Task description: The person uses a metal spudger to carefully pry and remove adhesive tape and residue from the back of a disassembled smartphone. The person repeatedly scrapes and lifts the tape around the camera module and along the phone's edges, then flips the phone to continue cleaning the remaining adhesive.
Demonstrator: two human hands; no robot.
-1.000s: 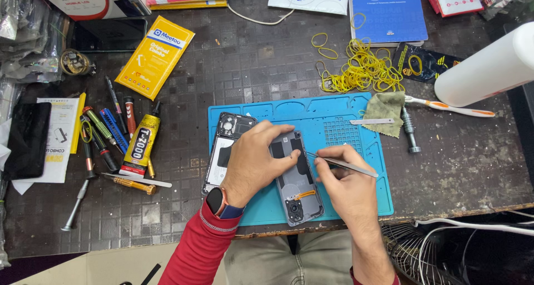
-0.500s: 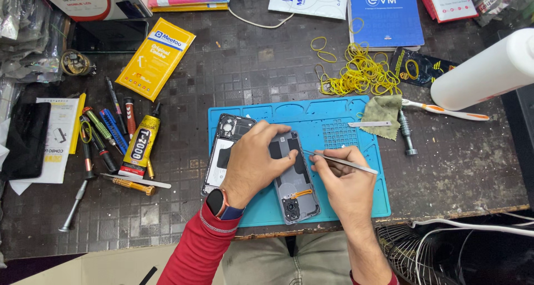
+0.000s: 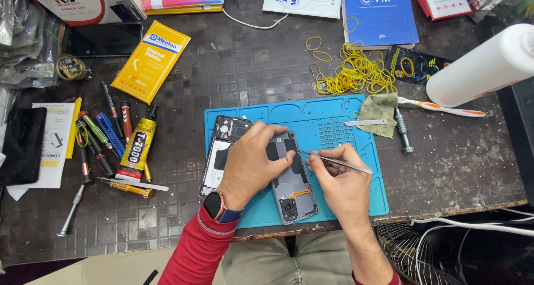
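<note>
Glue tube (image 3: 137,147) and screwdrivers (image 3: 105,134) are lying at your far left on the dark table (image 3: 233,68). Next, an opened phone frame (image 3: 218,157) is sitting on the blue mat (image 3: 334,118). Your left hand (image 3: 251,165) is pressing down over it, fingers spread and curled onto the grey phone body (image 3: 293,179) just beside. Your right hand (image 3: 340,180) is pinching metal tweezers (image 3: 339,162), fingers narrow, tip touching that body's upper edge. Yellow rubber bands (image 3: 356,71) and a white bottle (image 3: 481,68) are lying further right
</note>
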